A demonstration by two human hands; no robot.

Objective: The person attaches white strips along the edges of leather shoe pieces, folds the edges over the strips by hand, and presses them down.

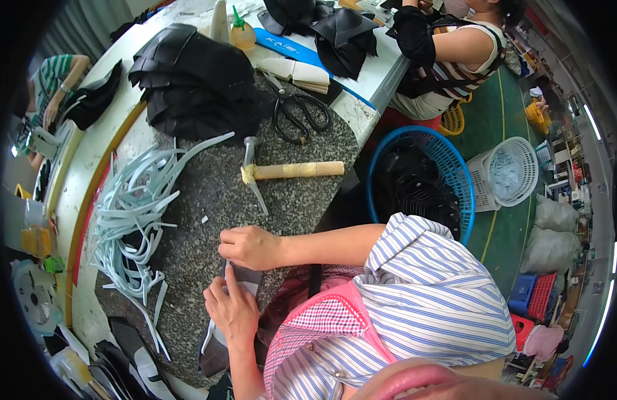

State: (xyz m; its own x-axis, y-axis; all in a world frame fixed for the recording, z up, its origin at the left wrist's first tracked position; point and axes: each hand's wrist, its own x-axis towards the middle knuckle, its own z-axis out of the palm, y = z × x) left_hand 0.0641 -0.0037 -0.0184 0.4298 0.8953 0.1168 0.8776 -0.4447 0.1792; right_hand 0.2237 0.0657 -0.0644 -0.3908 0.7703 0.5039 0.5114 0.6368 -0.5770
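A dark leather piece (pixel 215 357) with a pale backing lies on the speckled stone slab (pixel 188 267) in front of me, partly covered by both hands. My left hand (pixel 232 310) rests on it, fingers apart and index finger stretched forward. At the piece's far end my right hand (pixel 252 247) is closed, its fingers curled down at the edge; the fingertips are partly hidden. Just beyond the right hand lies a hammer (pixel 298 170) with a wooden handle and yellowish wrapping at its head. Pale blue strips (pixel 132 227) are heaped to the left of my hands.
Black scissors (pixel 298 117) and a stack of black leather pieces (pixel 188 73) lie farther back. More dark pieces (pixel 125 367) are at lower left. A blue basket (pixel 468 173) holding black pieces stands right of the slab. Co-workers sit at far left and far right.
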